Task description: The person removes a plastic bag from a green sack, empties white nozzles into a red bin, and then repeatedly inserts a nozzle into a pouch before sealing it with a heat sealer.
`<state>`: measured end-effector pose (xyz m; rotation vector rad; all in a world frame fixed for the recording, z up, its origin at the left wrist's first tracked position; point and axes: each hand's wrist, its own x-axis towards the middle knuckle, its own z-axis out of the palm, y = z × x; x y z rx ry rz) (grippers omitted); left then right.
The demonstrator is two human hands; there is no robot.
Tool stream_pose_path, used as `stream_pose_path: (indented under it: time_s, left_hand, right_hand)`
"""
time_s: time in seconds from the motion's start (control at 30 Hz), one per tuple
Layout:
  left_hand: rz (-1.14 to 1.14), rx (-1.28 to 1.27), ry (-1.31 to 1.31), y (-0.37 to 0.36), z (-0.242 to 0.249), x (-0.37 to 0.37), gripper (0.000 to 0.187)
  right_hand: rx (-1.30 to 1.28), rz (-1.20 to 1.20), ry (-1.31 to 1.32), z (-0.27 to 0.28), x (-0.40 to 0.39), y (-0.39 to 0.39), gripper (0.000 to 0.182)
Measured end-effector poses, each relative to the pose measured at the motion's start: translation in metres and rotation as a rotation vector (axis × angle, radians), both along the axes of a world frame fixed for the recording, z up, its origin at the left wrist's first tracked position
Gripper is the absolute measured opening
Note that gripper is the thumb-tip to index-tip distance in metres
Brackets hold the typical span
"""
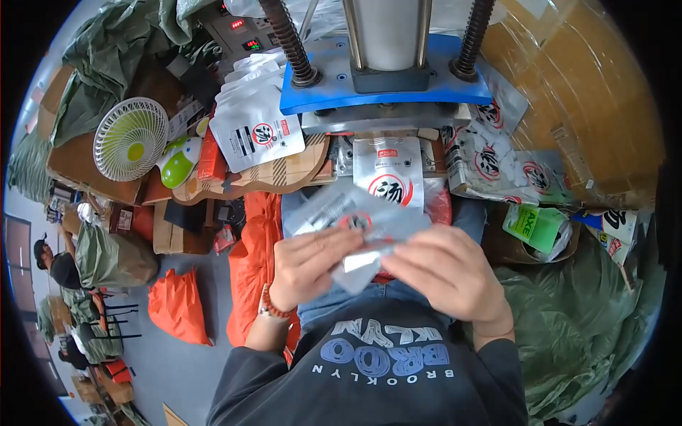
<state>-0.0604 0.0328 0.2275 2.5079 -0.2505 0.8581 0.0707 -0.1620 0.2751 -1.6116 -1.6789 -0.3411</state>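
A silvery pouch with a red and black mark, partly blurred, is held in front of my chest. The fingers of my left hand are closed on its left side. My right hand pinches its lower right part. Just beyond it, another pouch with a red ring lies flat on the press bed, below the blue press plate. A stack of similar pouches rests on a patterned board to the left.
A small fan stands at the left. More pouches lie right of the press, beside a large taped carton. A green box sits at the right. An orange bag is on the floor. People are at far left.
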Motion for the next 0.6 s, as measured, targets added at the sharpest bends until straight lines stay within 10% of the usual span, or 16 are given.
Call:
stream_pose_path:
  time_s: [0.17, 0.4, 0.6]
  left_hand:
    - [-0.096, -0.338, 0.203, -0.008, -0.022, 0.016, 0.019]
    - [0.090, -1.477, 0.451, 0.016, -0.086, 0.100, 0.020]
    - [0.117, -1.524, 0.412, 0.027, -0.098, 0.124, 0.025]
  right_hand:
    - [-0.100, 0.054, 0.464, -0.017, 0.026, 0.000, 0.033]
    - [-0.071, -0.666, 0.433, -0.040, 0.086, -0.025, 0.044]
    - [-0.478, -1.095, -0.287, -0.159, 0.179, -0.024, 0.033]
